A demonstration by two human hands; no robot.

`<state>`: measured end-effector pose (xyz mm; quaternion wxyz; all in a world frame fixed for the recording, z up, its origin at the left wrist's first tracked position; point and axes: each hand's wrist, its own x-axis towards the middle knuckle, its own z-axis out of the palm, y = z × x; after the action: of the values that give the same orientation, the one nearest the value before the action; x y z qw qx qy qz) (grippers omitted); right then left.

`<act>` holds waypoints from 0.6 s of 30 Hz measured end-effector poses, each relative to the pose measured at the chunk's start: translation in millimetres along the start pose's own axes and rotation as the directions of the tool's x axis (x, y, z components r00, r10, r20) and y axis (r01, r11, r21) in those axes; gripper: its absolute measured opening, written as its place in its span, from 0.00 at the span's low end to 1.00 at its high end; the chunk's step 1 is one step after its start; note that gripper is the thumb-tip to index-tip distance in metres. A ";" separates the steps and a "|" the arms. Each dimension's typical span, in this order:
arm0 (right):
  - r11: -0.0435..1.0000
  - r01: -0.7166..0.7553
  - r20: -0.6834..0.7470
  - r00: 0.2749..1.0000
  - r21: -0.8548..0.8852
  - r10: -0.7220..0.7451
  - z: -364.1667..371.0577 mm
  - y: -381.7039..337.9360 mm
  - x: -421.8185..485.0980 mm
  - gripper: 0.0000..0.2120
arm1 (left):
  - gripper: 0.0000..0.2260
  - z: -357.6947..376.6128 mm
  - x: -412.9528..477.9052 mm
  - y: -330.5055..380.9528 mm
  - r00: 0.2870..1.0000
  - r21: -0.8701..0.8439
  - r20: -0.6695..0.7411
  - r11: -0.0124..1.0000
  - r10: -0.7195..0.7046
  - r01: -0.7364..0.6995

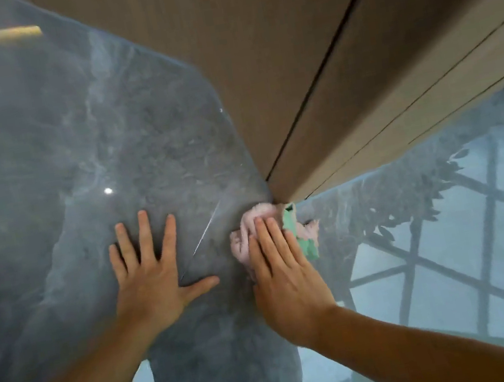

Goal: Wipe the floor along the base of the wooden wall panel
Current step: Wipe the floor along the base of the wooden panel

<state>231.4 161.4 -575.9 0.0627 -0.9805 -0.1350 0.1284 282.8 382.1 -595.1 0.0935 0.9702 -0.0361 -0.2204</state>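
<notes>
- The left hand (153,274) lies flat and open on the floor (56,163), fingers spread wide, thumb stuck out toward the other hand, holding nothing.
- The right hand (287,280) presses palm-down on a cloth (251,224), fingers straight and close together — laid over the cloth rather than curled round it.
- The cloth is a bunched pink rag with a green patch (293,227) showing at its right side; it pokes out past the fingertips and to both sides of the hand.
- It sits on the floor right at the bottom corner of the wooden wall panel (303,48), touching or very nearly touching the base where two faces of the panel meet.
- The panel is brown with thin dark seams running along it, and from here it rises up and away to the right.
- The floor is glossy grey stone with pale veins — it mirrors ceiling lights as bright dots on the left and a window grid with foliage on the right.
- A thin bright streak (207,231) crosses the floor between the two hands.
- Both forearms are bare.
</notes>
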 end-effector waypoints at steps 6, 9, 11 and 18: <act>0.999 -0.040 -0.041 0.998 0.028 0.041 -4.7 -8.5 68.1 0.33 | 0.45 14.0 -3.2 -1.5 0.989 0.044 -0.144 0.999 0.032 -0.026; 1.000 0.024 -0.094 0.995 0.020 -0.022 -9.9 -6.9 129.8 0.30 | 0.42 17.9 -2.7 -2.0 0.981 0.047 -0.192 0.998 0.039 -0.031; 0.999 0.053 -0.157 0.986 -0.007 -0.053 -20.0 1.6 185.5 0.29 | 0.42 18.8 -2.4 -3.5 0.973 0.044 -0.224 0.998 0.049 -0.040; 0.999 -0.028 -0.243 0.970 -0.047 0.016 -51.8 3.1 323.4 0.26 | 0.40 29.0 -0.6 -3.9 0.931 0.042 -0.361 0.998 0.052 -0.040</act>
<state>547.1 244.8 -602.6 0.0528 -0.9915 -0.1185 0.0049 269.8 381.2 -621.2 0.0873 0.9946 -0.0448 -0.0350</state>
